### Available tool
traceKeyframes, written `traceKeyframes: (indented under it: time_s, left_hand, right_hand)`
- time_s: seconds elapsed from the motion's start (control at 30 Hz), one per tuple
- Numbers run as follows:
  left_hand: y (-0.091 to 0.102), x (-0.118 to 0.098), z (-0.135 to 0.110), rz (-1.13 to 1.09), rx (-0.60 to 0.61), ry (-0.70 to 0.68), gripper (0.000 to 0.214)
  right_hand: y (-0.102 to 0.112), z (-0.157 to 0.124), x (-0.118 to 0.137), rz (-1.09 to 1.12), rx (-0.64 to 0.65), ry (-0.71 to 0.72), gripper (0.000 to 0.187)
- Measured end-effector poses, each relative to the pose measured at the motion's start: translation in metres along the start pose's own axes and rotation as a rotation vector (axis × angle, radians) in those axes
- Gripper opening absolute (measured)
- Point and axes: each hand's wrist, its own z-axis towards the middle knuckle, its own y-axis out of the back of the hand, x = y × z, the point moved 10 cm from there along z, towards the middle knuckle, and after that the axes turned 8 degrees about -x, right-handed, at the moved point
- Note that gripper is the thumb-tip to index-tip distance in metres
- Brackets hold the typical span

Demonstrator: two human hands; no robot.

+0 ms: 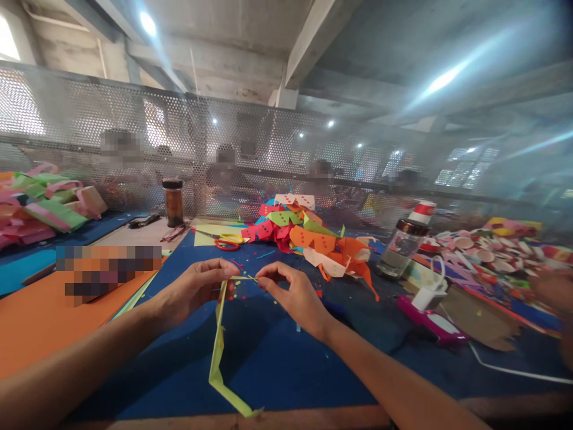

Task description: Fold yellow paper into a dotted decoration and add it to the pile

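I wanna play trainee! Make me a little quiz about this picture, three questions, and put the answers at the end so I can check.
1. True or false: the scissors lie on the table, beyond the hands.

2. Pick one. What hangs down from the left hand?
A) a purple ribbon
B) a yellow-green strip
C) a white rope

3. Fill in the colour: the white charger stands on a ____ power strip.

Key:
1. True. Neither hand holds them.
2. B. Its thin end stretches across to the fingers of the right hand.
3. Magenta (pinkish purple).
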Motion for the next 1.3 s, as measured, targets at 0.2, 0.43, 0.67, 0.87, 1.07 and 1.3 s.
traceKeyframes:
  time_s: [0.2, 0.43, 0.67, 0.87, 1.07, 1.3]
  left_hand:
    - [-0.006, -0.005, 0.001, 0.146, 0.038, -0.038, 0.029]
    - [0.000, -0.019, 0.002, 0.282, 0.030, -0.109, 0.031]
    - [0.006, -0.039, 0.000, 0.501, -0.058, -0.288, 0.024]
    - [0.011, -0.045, -0.006, 0.740, -0.203, -0.434, 0.021]
    - [0.011, -0.039, -0.008, 0.783, -0.241, -0.396, 0.021]
    - [0.013, -0.036, -0.008, 0.834, -0.250, -0.417, 0.021]
  right_hand:
    - [0.001, 0.004, 0.000, -0.013, -0.019, 0.041, 0.010]
    - [-0.001, 0.015, 0.014, -0.053, 0.003, 0.088, 0.008]
    - [-0.024, 0.025, 0.031, -0.084, 0.074, 0.119, 0.005]
    - [-0.030, 0.024, 0.022, -0.032, 0.034, 0.092, 0.008]
    - [-0.021, 0.020, 0.015, -0.036, -0.006, 0.071, 0.007]
    - [-0.027, 0.016, 0.014, -0.024, 0.007, 0.072, 0.004]
